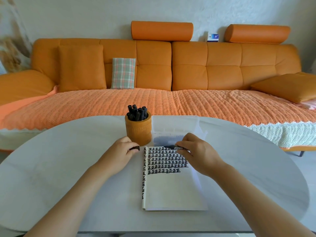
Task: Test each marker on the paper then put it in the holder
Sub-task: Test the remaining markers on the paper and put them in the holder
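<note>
My right hand (198,153) grips a black marker (172,147), its tip pointing left over the top edge of the white paper (171,190). Rows of black marks fill the paper's upper half. My left hand (122,152) pinches the marker's black cap (135,148) just left of the paper. A brown cylindrical holder (138,132) stands right behind my left hand, with several black markers (137,112) upright in it.
The paper lies on a pale oval table (68,159). A clear plastic sleeve (176,125) lies behind the paper, beside the holder. An orange sofa (153,74) with cushions runs along the far side of the table.
</note>
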Tool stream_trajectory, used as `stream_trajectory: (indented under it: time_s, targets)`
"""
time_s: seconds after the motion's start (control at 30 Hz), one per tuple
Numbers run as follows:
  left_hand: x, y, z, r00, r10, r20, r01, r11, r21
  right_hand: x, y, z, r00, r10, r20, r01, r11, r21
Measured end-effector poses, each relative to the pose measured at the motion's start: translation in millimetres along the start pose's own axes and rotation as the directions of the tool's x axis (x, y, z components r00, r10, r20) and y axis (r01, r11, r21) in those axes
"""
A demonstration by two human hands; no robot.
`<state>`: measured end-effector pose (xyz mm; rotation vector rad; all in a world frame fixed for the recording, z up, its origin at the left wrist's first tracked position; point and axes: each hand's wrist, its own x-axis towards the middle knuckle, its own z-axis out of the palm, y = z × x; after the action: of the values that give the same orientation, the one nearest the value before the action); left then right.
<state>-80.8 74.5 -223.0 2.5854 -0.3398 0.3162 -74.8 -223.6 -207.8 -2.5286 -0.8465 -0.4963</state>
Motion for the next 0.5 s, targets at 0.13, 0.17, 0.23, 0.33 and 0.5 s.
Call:
stream_trajectory:
  time_s: [0.13, 0.17, 0.23, 0.33, 0.5]
  targets:
    - [-5, -2, 14, 0.999, 0.02, -0.048, -0.016, 0.997, 0.08, -1, -2, 5, 0.996, 0.079, 0.042, -0.082, 0.994, 0.078]
    - [-5, -1, 16, 0.997, 0.027, -0.069, -0.021, 0.996, 0.09, -2, -3, 5, 0.993, 0.102, 0.054, -0.107, 0.989, 0.1]
    - [-4, -2, 20, 0.995, 0.041, -0.086, -0.033, 0.995, 0.097, -4, -6, 4, 0.988, 0.144, 0.063, -0.152, 0.977, 0.15]
    - [-2, -4, 21, 0.997, 0.039, -0.069, -0.034, 0.997, 0.076, -8, -10, -3, 0.985, 0.166, 0.046, -0.172, 0.95, 0.259]
    - [-2, 12, 15, 0.989, 0.09, -0.116, -0.087, 0.996, 0.034, -16, -8, -11, 0.965, 0.261, 0.024, -0.242, 0.85, 0.467]
